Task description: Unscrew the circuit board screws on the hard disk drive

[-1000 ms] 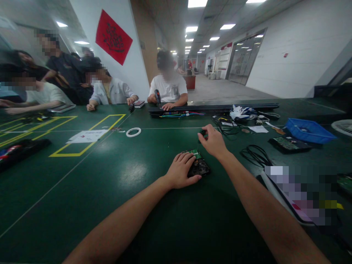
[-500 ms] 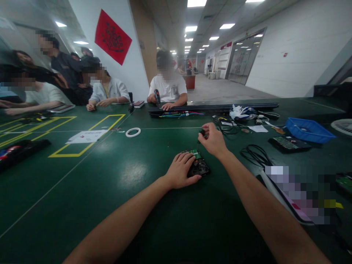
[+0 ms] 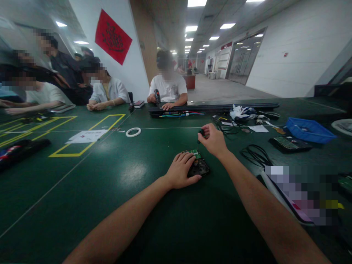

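Observation:
A small black device with a green circuit board lies on the green table. My left hand rests over its left side, fingers across the top and thumb along the near edge, holding it against the table. Just beyond and to the right, my right hand pinches a small screwdriver by its dark handle between thumb and fingertips. The thin shaft is hard to make out, so I cannot tell whether its tip touches the board.
A blue tray, another dark device with a board and a black cable lie to the right. Long black bars and white gloves lie farther back. A white ring is left. Co-workers sit across the table.
My left hand and the device have stayed put. My right hand is almost unmoved; the screwdriver's shaft shows less clearly. A co-worker at the left has brought their hands together.

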### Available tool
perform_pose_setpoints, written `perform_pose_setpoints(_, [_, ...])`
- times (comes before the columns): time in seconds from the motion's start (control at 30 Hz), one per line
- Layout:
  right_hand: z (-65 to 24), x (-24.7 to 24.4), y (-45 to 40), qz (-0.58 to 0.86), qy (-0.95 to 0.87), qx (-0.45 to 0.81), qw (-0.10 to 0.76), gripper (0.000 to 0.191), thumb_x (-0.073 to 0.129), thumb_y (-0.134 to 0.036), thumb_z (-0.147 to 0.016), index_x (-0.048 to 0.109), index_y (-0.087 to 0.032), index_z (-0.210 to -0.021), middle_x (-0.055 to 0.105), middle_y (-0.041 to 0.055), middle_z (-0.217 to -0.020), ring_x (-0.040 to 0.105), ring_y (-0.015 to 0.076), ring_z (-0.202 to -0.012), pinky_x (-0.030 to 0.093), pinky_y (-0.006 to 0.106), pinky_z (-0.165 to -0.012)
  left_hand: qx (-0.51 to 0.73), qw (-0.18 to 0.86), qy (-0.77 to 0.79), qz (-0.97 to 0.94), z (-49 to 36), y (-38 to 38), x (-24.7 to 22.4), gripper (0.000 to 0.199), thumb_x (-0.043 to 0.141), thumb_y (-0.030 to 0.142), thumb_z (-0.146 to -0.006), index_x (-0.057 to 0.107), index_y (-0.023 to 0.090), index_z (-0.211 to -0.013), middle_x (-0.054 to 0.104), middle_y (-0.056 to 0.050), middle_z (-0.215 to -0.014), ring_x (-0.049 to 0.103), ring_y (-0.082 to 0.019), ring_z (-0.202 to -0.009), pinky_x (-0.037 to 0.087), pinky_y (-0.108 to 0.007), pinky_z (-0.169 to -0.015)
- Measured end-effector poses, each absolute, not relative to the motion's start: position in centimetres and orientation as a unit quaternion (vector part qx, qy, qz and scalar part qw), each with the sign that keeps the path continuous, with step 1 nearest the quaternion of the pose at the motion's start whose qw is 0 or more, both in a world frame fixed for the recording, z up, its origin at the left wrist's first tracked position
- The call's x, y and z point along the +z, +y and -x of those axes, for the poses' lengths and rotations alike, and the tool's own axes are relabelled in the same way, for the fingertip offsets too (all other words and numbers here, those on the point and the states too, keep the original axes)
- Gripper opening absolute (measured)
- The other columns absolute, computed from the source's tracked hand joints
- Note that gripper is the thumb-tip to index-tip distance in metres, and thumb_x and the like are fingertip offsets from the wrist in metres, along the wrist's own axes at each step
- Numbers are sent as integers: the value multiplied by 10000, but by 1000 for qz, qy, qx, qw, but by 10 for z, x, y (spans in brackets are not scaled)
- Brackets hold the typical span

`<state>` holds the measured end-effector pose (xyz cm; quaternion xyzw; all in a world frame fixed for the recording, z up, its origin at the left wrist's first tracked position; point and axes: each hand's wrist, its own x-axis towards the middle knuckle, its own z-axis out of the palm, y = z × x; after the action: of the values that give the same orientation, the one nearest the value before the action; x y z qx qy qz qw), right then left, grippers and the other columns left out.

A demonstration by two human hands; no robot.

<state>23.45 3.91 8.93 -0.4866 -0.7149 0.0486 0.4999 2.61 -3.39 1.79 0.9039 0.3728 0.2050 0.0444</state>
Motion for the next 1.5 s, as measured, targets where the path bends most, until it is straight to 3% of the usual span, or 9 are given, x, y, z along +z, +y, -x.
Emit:
perform_pose_setpoints(0.4, [-236, 88, 40, 478, -723, 37, 497, 220, 679, -349, -863, 558, -230, -1003, 710, 52, -860, 691, 212, -736, 560, 342, -680, 213, 47, 371, -903, -26, -34, 17, 872, 562, 743, -878, 427, 200, -1546, 460, -147, -1564, 373, -380, -1474, 230, -571, -1248])
perform_pose_setpoints(0.8, [-237, 86, 44, 472, -729, -5, 496, 145, 627, -334, -891, 578, -229, -979, 717, 98, -1033, 689, 235, -829, 566, 371, -728, 212, 46, 373, -902, -26, -34, 18, 870, 549, 751, -881, 423, 207, -1548, 459, -137, -1569, 369, -373, -1479, 233, -570, -1247])
perform_pose_setpoints(1.0, [-239, 87, 44, 471, -737, -22, 483, 164, 644, -386, -904, 599, -230, -932, 705, 78, -951, 668, 226, -783, 542, 362, -719, 213, 44, 372, -902, -26, -34, 16, 867, 555, 746, -879, 431, 200, -1541, 467, -147, -1560, 374, -375, -1475, 232, -569, -1246])
perform_pose_setpoints(1.2, [-239, 86, 43, 461, -750, -41, 472, 139, 619, -341, -914, 610, -222, -985, 698, 104, -978, 668, 262, -886, 543, 383, -768, 218, 47, 371, -901, -27, -33, 16, 865, 559, 747, -876, 435, 205, -1539, 470, -147, -1557, 385, -379, -1466, 233, -576, -1243])
perform_pose_setpoints(1.37, [-238, 85, 44, 461, -751, -50, 470, 133, 596, -304, -926, 607, -222, -1030, 704, 119, -1118, 674, 271, -963, 546, 395, -810, 219, 48, 370, -902, -26, -33, 15, 869, 564, 749, -872, 426, 216, -1545, 467, -142, -1561, 369, -378, -1477, 236, -578, -1242])
perform_pose_setpoints(1.5, [-238, 86, 43, 469, -751, -51, 462, 126, 601, -316, -935, 605, -224, -1021, 710, 102, -1077, 675, 255, -891, 538, 382, -787, 213, 44, 370, -903, -26, -32, 15, 873, 554, 748, -877, 426, 202, -1546, 464, -144, -1560, 371, -373, -1476, 231, -566, -1250])
